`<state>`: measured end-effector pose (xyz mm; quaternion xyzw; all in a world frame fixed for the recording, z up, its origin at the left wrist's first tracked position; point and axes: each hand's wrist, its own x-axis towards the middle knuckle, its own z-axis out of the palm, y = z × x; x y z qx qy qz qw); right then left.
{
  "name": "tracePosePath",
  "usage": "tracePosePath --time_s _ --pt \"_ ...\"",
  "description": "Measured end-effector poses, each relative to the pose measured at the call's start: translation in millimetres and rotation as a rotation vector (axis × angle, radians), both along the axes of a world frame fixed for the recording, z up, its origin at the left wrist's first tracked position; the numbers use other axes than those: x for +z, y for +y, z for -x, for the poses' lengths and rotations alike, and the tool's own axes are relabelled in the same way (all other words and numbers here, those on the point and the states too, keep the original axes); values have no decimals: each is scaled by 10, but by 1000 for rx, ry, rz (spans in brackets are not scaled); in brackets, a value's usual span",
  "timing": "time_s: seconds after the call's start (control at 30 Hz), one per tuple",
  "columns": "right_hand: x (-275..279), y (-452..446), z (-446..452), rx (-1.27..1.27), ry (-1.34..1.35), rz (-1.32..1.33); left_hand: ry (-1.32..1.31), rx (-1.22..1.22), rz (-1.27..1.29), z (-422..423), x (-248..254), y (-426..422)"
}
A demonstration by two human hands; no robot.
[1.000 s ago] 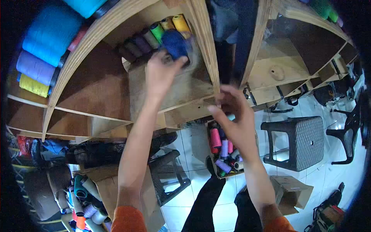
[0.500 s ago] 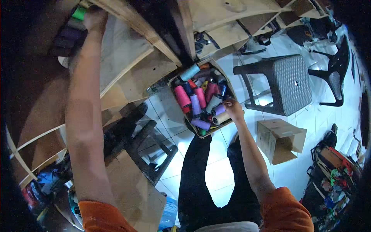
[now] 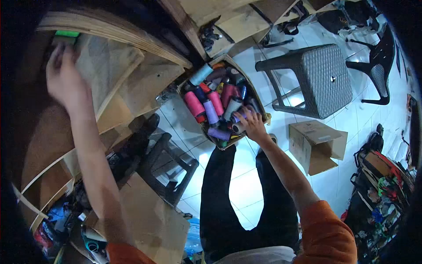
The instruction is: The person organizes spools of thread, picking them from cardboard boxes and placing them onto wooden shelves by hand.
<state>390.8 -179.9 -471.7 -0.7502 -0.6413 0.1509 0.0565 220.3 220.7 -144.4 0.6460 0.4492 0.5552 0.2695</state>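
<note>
Low in the box (image 3: 267, 115) of thread spools on the floor, my right hand (image 3: 251, 123) has its fingers on a pale spool (image 3: 238, 128) and a purple spool beside it. Pink spools (image 3: 192, 104), a light blue spool (image 3: 201, 75) and several others lie heaped in the box. My left hand (image 3: 65, 75) is raised at the wooden shelf (image 3: 110, 57), its fingers apart and slightly blurred, with nothing visible in them. Just above it a green spool (image 3: 67, 33) shows under the shelf edge.
Right of the box stand a grey stool (image 3: 327, 79) and an open cardboard box (image 3: 314, 145). A dark stool (image 3: 169, 167) and a large carton (image 3: 149, 220) are at lower left. A black chair (image 3: 378, 66) and a pile of scraps (image 3: 387, 193) lie farther right.
The view has swung down toward the floor. My right hand has come down from near the shelf onto the spools. The blue spool once by my left hand is out of sight.
</note>
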Motion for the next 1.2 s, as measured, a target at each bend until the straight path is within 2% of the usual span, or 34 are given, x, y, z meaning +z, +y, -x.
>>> tracePosePath --time_s 0.03,0.07,0.1,0.13,0.17,0.23,0.27,0.3,0.33,0.37,0.4,0.43,0.5,0.57,0.6,0.67,0.7,0.8,0.87,0.9,1.0,1.1,1.2 --pt "-43 -13 -2 18 -27 -8 41 -29 -77 161 -57 -348" --pt "-63 -5 9 38 -54 -17 196 3 -103 248 -90 -814" --pt "-95 -9 -2 60 -81 -28 289 -88 -95 326 -185 -1215" --pt "-236 -54 1 81 -114 -54 342 -32 11 349 -355 -1640" --pt "-228 -52 -4 85 -70 -46 416 -116 112 408 -513 -1968" --pt "-179 -15 -34 99 7 -37 272 -134 494 424 -917 -2650" --pt "-159 -1 -47 110 -21 -8 436 -163 600 416 -1018 -2928" --pt "-85 -5 -106 99 30 89 315 -207 698 447 -1239 -3179" --pt "51 -4 -167 90 83 187 334 -245 767 390 -1281 -3327" --pt "144 -9 -208 81 136 285 306 -221 941 406 -1430 -3471" --pt "95 -83 -223 54 145 242 368 -237 981 451 -1613 -3589" --pt "85 -102 -247 65 137 229 473 -244 918 398 -1746 -3646" --pt "51 -151 -214 75 133 199 566 -223 812 451 -2361 -3706" --pt "-59 -141 -187 71 144 98 348 -26 1120 481 -3126 -3661" --pt "-166 -167 -146 64 126 66 234 76 1275 474 -3350 -3622" --pt "-296 -212 -86 35 84 -12 -22 270 1580 324 -3498 -3537" --pt "-297 -196 -89 11 146 -2 -165 368 1720 225 -3579 -3500" --pt "-84 -86 -145 -55 282 57 130 268 1576 67 -3835 -3507" --pt "-72 -22 -164 -10 277 108 207 273 1503 210 -4183 -3597" --pt "-77 1 -173 12 272 129 243 271 1462 214 -4180 -3564" --pt "-44 55 -164 5 269 163 99 285 1674 250 -3976 -3542" --pt "-73 87 -129 -3 245 181 -253 269 1439 222 -3501 -3725" --pt "17 69 -108 -57 321 124 -254 187 1373 260 -3179 -3813"
